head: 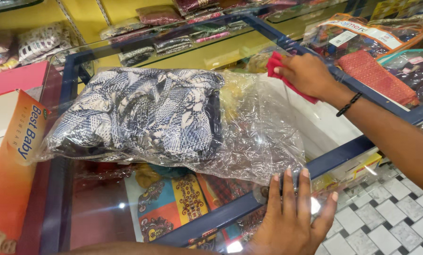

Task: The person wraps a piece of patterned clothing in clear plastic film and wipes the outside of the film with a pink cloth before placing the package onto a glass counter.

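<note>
The left hand (pixel 291 212) lies flat, fingers apart, on the plastic bag (pixel 173 123). The right hand (pixel 306 75), beyond the bag, is clamped on a red cloth (pixel 277 63). The slick bag could slide across the glass bench (pixel 103 208).

A blue-framed glass surface (pixel 343 153) carries a clear plastic bag (pixel 249 137) of blue-and-white patterned cloth and an orange box (pixel 13 156) at its edge.

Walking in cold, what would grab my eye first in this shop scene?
Most striking is the clear plastic bag of blue-and-white patterned cloth lying across the middle of the glass counter. The left hand rests flat on the bag's near corner, while the right hand presses a red cloth to the glass at the far side. Bright printed fabrics show beneath the glass.
</note>
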